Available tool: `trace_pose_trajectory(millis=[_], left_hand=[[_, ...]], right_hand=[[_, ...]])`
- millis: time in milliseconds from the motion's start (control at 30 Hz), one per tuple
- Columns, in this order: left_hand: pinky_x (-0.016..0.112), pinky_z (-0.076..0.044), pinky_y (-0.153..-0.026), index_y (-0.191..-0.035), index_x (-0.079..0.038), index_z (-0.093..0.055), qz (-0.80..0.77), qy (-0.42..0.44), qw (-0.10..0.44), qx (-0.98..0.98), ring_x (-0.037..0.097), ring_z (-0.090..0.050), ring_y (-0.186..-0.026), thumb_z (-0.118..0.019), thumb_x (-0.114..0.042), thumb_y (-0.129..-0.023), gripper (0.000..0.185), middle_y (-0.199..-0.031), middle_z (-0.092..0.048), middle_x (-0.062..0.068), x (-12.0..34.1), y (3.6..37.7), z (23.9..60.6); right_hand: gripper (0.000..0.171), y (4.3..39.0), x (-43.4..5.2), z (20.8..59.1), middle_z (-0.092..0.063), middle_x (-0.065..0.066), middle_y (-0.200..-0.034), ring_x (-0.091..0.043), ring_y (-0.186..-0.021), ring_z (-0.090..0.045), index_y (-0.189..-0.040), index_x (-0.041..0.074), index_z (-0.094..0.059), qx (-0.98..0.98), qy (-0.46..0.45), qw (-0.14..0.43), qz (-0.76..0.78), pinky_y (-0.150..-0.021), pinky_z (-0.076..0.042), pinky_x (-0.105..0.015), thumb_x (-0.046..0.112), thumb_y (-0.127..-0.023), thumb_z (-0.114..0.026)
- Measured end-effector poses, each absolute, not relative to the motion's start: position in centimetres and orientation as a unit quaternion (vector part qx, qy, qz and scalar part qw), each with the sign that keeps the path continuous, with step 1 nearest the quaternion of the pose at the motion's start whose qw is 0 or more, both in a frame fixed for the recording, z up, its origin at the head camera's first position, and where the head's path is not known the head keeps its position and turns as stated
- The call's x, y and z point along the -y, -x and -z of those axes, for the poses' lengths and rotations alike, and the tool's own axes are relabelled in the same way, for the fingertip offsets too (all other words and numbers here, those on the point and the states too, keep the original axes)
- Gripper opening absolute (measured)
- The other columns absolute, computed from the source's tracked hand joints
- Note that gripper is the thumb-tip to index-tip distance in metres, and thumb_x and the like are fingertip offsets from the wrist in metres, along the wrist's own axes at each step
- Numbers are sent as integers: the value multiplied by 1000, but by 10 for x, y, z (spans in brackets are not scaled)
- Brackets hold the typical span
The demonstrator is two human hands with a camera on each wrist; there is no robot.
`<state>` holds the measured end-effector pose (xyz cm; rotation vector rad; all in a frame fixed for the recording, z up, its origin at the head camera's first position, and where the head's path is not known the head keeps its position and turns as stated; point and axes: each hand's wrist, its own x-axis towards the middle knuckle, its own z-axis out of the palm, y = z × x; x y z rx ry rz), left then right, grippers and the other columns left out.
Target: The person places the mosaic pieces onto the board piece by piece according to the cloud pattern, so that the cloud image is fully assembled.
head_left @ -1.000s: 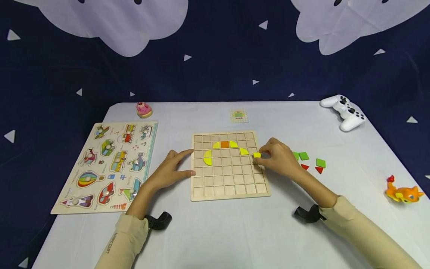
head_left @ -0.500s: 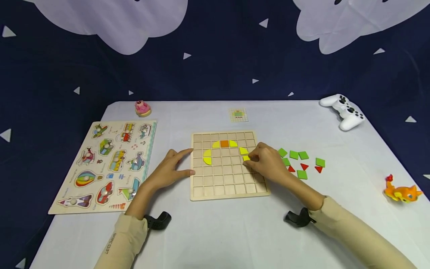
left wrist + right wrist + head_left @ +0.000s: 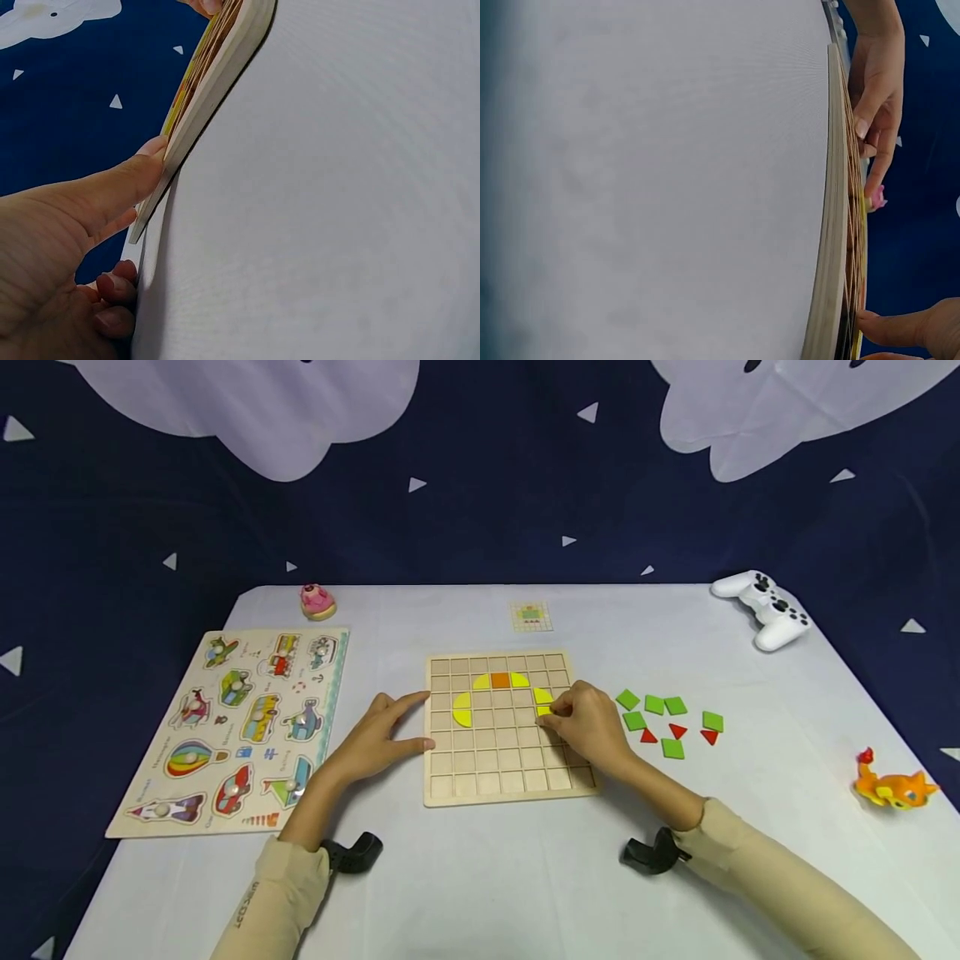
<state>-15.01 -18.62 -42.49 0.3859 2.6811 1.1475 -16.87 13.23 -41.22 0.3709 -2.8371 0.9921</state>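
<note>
Pinching a yellow tile (image 3: 545,711) over the right side of the wooden grid board (image 3: 510,781), the right hand (image 3: 592,727) works in the head view; the left wrist view alone shows the left hand (image 3: 71,225), fingers relaxed, thumb against the board's edge.

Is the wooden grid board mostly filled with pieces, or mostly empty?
Mostly empty. The wooden grid board holds only a few yellow pieces and one orange piece near its top; the other cells are bare.
</note>
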Motion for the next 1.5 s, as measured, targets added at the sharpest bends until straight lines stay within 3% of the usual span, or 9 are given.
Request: trace_pose_trajectory(millis=[600, 833, 1067, 1500], left_hand=[[36, -34, -76, -152, -16, -42, -391, -133, 94, -906, 22, -39, -85, -76, -33, -87, 76, -98, -39, 10, 187, 148, 428], [36, -35, -77, -152, -15, -41, -386, -138, 92, -908, 21, -39, -85, -76, -33, -87, 75, -98, -40, 10, 187, 150, 428], [35, -35, -76, -152, -16, -42, -385, -138, 90, -908, 21, -39, -84, -77, -32, -87, 76, -97, -39, 10, 187, 150, 428], [36, -34, -76, -152, -17, -41, -385, -130, 99, -908, 21, -37, -85, -77, -32, -86, 76, -98, -39, 10, 186, 151, 427]], right_hand=[[24, 163, -133, 406, -59, -8, -78, -19, -70, -53, -89, -2, -77, 952, -136, 44, -272, -62, -42, -32, 17, -77, -85], [32, 166, -149, 402, -62, -11, -81, -20, -69, -56, -101, -6, -75, 947, -123, 65, -289, -59, -42, -30, 16, -80, -83], [32, 179, -184, 395, -60, -16, -85, -27, -74, -57, -104, -7, -74, 958, -103, 83, -255, -64, -44, -39, 14, -81, -81], [36, 186, -234, 401, -60, -22, -92, -35, -80, -59, -106, -10, -72, 976, -80, 41, -200, -68, -48, -52, 17, -83, -78]])
